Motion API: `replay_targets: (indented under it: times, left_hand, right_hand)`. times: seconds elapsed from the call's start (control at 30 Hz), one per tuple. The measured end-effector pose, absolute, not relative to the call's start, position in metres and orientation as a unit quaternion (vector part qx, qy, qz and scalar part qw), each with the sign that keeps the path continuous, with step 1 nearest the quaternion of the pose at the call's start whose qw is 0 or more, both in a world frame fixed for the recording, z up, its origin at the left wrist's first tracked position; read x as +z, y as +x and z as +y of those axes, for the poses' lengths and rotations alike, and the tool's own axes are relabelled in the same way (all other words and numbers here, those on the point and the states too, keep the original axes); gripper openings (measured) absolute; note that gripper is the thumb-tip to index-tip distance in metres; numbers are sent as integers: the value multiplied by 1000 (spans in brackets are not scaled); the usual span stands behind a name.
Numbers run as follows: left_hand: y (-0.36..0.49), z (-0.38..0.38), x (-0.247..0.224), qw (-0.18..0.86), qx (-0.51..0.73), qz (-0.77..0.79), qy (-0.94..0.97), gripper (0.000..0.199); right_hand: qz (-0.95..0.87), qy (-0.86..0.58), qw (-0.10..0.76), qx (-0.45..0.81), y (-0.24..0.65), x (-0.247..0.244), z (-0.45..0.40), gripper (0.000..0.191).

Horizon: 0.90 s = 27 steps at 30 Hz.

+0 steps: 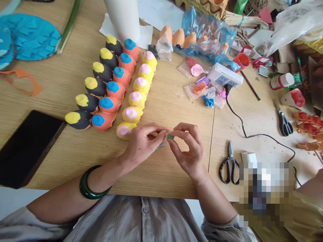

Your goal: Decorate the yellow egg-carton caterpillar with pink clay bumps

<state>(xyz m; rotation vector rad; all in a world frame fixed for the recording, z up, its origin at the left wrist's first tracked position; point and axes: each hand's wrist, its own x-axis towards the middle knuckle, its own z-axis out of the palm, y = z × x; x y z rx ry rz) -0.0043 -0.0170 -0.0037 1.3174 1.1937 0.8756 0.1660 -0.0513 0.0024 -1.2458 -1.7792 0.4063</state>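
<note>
Fingertips of both hands meet over the table's near part. My left hand (145, 139) is closed in a pinch, with a small clear bag holding some green stuff showing beneath its fingers. My right hand (188, 144) pinches a small piece of green clay (170, 136) between thumb and fingers, right beside the left fingertips. Left of the hands stand rows of painted egg-carton cups: black ones with yellow tops (87, 102), orange ones with blue tops (109, 103) and yellow ones with pink tops (137, 97). The nearest yellow cup touches or lies just behind my left hand.
A black phone (30, 144) lies at the left. Scissors (229, 163), a power strip (225, 76) with a cord, and small bags of coloured clay (199, 88) are at the right. A white cylinder (123, 20) stands at the back. Another person's arm (311, 190) shows at lower right.
</note>
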Motion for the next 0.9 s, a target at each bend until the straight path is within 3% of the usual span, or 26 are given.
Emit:
replay_targets:
  times: [0.17,0.37,0.53,0.6,0.77,0.9]
  left_hand:
    - [-5,-16,-4,542,366,499,568,20]
    - [-7,-13,-4,614,354,485,512,22]
    - [-6,-10,1,626,339,501,492,21]
    - [-6,-10,2,618,334,526,480,21]
    - [-5,-16,1,579,345,543,502,23]
    - [-6,-19,-2,540,366,522,549,23]
  right_hand:
    - [-691,-543,436,193,165,-10,-50,13]
    - [-643,-509,493,290,164,-13,-50,14]
    - [-445,-497,589,457,170,-14,-44,2]
    - [-362,-504,615,487,173,-13,-41,10]
    - [-366,-535,602,467,172,-9,-43,23]
    - [-488,-542,548,411,169,-8,-52,13]
